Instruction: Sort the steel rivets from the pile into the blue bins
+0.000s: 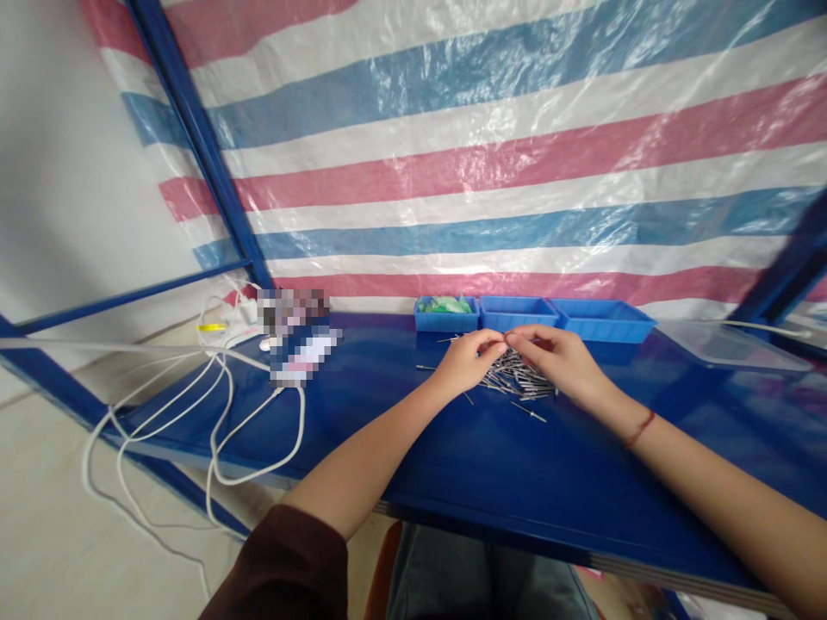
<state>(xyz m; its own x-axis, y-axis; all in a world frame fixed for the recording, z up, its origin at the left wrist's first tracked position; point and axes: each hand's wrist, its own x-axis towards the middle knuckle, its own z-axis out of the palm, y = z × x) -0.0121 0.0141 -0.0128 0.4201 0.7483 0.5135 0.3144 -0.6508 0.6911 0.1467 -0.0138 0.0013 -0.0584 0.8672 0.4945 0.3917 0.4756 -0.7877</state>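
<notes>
Thin silvery metal pins with thicker ends, like blind rivets, lie in a loose pile point(517, 377) on the blue table point(465, 456). Over the pile's back left side, my left hand point(470, 357) is closed in a pinch. My right hand point(563, 360) is pinched too, its fingertips meeting those of the left hand. Whatever lies between the fingertips is too small and hidden to make out. One stray rivet point(531, 413) rests in front of the pile, and a few others stick out to the left.
Behind the pile stand a blue bin with green-and-white contents point(447, 320), a middle blue bin point(519, 324) and a wider blue bin point(604, 331). A clear flat sheet point(730, 344) lies at right. White cables point(223, 413) loop over the left edge. Striped sheeting point(484, 155) hangs behind.
</notes>
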